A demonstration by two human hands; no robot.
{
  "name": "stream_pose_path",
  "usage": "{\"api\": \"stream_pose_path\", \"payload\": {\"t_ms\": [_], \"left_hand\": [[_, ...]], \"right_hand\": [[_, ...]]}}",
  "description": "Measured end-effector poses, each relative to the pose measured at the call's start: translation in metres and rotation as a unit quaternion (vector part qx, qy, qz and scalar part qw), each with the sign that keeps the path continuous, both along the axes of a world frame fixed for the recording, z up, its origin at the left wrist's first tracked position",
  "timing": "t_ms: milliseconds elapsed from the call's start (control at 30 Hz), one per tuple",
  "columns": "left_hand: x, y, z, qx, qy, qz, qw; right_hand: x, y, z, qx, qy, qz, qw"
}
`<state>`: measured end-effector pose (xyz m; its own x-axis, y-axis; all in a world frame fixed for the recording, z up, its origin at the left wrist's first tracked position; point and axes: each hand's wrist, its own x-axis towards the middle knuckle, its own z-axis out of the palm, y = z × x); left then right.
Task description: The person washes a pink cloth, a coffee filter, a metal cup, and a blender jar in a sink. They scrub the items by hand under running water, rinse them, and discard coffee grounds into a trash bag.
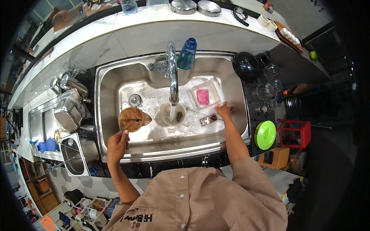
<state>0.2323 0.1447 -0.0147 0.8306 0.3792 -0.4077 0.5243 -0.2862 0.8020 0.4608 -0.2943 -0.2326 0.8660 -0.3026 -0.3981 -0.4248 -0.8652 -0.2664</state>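
Note:
My left hand [119, 143] pinches the edge of a brown cloth-like strainer [130, 119] over the left part of the steel sink [144, 148]. My right hand [224, 111] is at the right side of the basin, its fingers by a small orange thing [217, 105]; whether it grips this cannot be told. Near it are a shallow tray [214, 89] with a pink sponge [202, 96] and a small flat metal piece [208, 119]. Water runs from the chrome faucet [173, 78] into a pale container [183, 118] with dark bits in it.
A blue bottle [187, 55] stands behind the faucet. Metal pans [67, 114] crowd the left counter. To the right are a black round vessel [245, 66], glassware [265, 91] and a green lid or plate [265, 135]. A person [61, 20] is beyond the ledge, far left.

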Motion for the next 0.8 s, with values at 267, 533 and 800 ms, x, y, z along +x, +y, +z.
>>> {"api": "stream_pose_path", "payload": {"t_ms": [267, 533, 800], "left_hand": [[0.01, -0.012, 0.0, 0.024, 0.015, -0.006, 1.0], [0.009, -0.012, -0.013, 0.045, 0.044, -0.02, 0.998], [0.013, -0.032, -0.043, 0.068, 0.068, -0.099, 0.99]], "right_hand": [[0.0, 0.016, -0.041, 0.029, -0.07, -0.028, 0.997], [0.01, -0.011, -0.036, 0.102, 0.019, 0.045, 0.994], [-0.053, 0.054, 0.092, 0.242, 0.026, 0.304, 0.921]]}}
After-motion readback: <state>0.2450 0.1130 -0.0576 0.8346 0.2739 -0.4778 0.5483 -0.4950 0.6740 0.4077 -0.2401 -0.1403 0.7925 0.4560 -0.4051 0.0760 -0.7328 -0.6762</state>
